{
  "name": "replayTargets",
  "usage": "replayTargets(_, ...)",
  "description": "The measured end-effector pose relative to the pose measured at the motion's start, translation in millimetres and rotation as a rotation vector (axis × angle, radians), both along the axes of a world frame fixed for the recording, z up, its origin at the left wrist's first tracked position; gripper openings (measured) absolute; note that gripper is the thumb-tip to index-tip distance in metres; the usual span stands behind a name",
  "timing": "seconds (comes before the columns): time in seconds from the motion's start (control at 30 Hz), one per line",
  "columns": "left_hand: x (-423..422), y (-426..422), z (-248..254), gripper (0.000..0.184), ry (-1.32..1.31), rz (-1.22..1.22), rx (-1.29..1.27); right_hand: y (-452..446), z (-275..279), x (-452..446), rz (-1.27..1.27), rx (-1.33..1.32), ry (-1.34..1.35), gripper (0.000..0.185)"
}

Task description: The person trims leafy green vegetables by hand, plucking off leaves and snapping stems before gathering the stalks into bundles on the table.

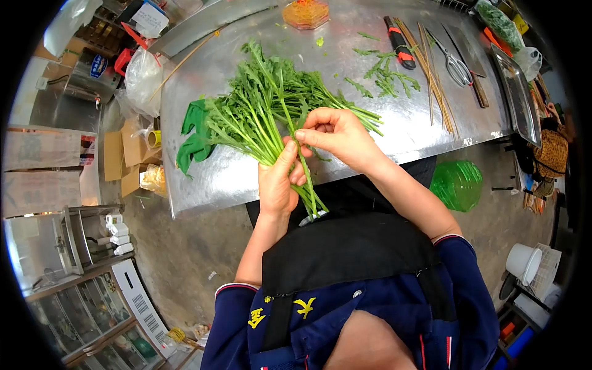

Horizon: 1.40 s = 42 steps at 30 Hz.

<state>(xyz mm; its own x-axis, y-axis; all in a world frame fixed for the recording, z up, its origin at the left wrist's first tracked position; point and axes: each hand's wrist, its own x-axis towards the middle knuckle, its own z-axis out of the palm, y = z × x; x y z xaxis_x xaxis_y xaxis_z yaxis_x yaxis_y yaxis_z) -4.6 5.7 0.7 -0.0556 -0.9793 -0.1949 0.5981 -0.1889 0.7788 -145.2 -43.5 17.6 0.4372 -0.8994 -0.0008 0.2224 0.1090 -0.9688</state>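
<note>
My left hand (276, 185) is closed around the stems of a bunch of leafy greens (256, 120), which look like chrysanthemum greens. Their jagged leaves fan out over the steel table and the cut stem ends point down toward my apron. My right hand (345, 137) pinches at one stem of the bunch with thumb and forefinger, just above the left hand's grip. Behind the hands, more of the same greens (333, 102) lie on the table with stems to the right. A green cloth or glove (196, 137) lies at the left, partly under the leaves.
Loose leaves (388, 77) are scattered on the steel table (394, 129). Toward the right lie a black-and-red tool (399, 43), thin sticks (431, 80), scissors (457, 69), a cleaver (465, 52) and a metal tray (517, 92). An orange container (306, 13) stands at the far edge.
</note>
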Motion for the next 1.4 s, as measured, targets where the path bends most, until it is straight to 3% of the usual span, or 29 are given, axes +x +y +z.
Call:
replayTargets(0.77,-2.7,-0.6,0.4,0.012,-0.041,-0.029,-0.024,-7.0,-5.9,-5.7,0.098,0.014,0.015,0.018)
replayTargets(0.97,0.6,-1.4,0.6,0.015,0.040,-0.097,-0.041,-8.8,-19.9,-7.1,0.209,0.528,-0.396,0.021)
replayTargets(1.17,-1.1,-3.1,0.8,0.011,-0.051,0.106,0.031,-3.7,-12.5,-5.3,0.070,0.089,0.048,0.020)
replayTargets(1.3,1.1,-3.6,-7.9,0.011,-0.068,0.096,-0.030,1.2,-5.5,-2.2,-0.033,-0.179,0.175,0.020)
replayTargets(1.4,0.6,-2.5,-12.2,0.010,-0.089,0.092,-0.064,3.0,1.8,-1.6,-0.044,-0.109,0.275,0.020)
